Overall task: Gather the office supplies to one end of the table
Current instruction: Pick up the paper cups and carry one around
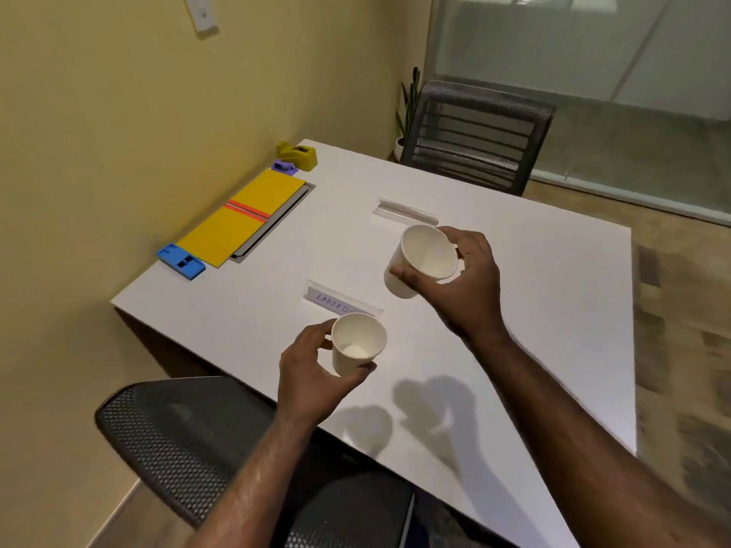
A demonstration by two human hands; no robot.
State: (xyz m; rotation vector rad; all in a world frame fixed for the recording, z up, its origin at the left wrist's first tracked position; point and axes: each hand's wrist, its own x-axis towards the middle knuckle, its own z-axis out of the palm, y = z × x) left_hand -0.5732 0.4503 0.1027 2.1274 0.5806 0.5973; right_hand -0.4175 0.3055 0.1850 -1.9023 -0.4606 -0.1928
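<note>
- The left hand (312,373) is curled round a white paper cup (356,344), thumb on the near side and fingers wrapped behind it, holding it upright above the near part of the white tabletop (534,310).
- The right hand (463,278) grips a second paper cup (423,259), further off and to the right, tilted so its open mouth faces the viewer.
- Both cups look lifted clear of the tabletop, judging by the shadows thrown on the surface nearer the edge, though I can't be quite sure of the gap.
- Just beyond the left cup stands a clear name holder (340,304) with handwritten letters on a pale card; the writing is too blurred to read fully.
- A second clear holder (405,213) lies further away, just beyond the right cup.
- Along the far left edge by the yellow wall the office supplies sit in a row: a blue stapler-like block (181,261) nearest, then a yellow folder (241,217) with a red band lying on a grey pad, then a small purple item (285,167), and a yellow tape dispenser (297,155) at the far corner.
- The hands and cups are well apart from that row.
- A black mesh chair (474,136) stands at the far end of the tabletop, with a potted plant (407,108) beside it.
- Another mesh chair (178,433) sits close below, at the near edge.
</note>
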